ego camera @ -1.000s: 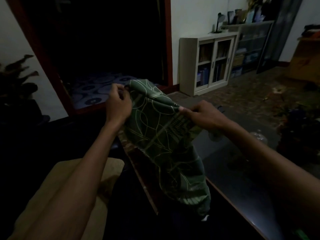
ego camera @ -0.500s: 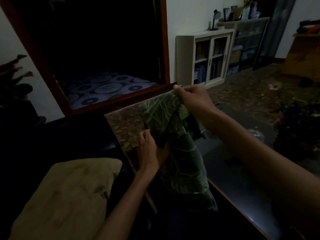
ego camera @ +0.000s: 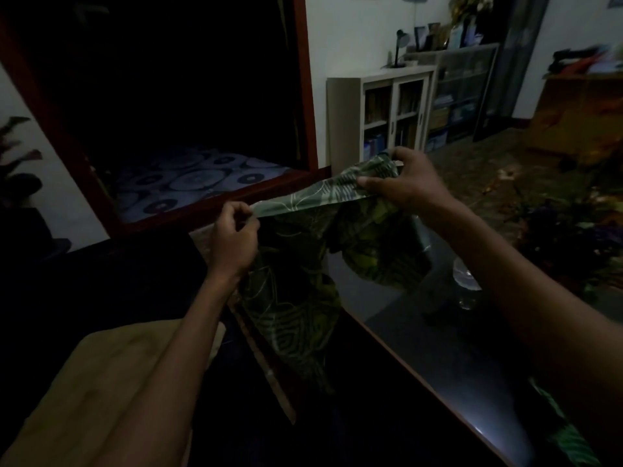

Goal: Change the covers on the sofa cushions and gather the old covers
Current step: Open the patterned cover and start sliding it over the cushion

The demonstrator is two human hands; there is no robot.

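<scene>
A green cushion cover [ego camera: 296, 298] with a pale line pattern hangs in the air in front of me. My left hand [ego camera: 234, 235] pinches its top edge at the left. My right hand [ego camera: 404, 180] grips the bunched top edge higher up at the right, so the edge is stretched between both hands. The rest of the cloth droops down in folds. A bare tan cushion [ego camera: 101, 392] lies at the lower left, partly under my left forearm. Another bit of green patterned cloth [ego camera: 569, 436] shows at the bottom right edge.
A dark glass-topped table [ego camera: 438, 348] with a wooden rim stands right below the cover; a clear glass object [ego camera: 467, 281] sits on it. A dark doorway with a patterned mat [ego camera: 188, 180] is ahead, and a white bookcase [ego camera: 381, 112] stands against the wall.
My left hand has risen from the cover's lower part to its top edge. My right hand has moved right, and the top edge is now pulled taut between both hands.
</scene>
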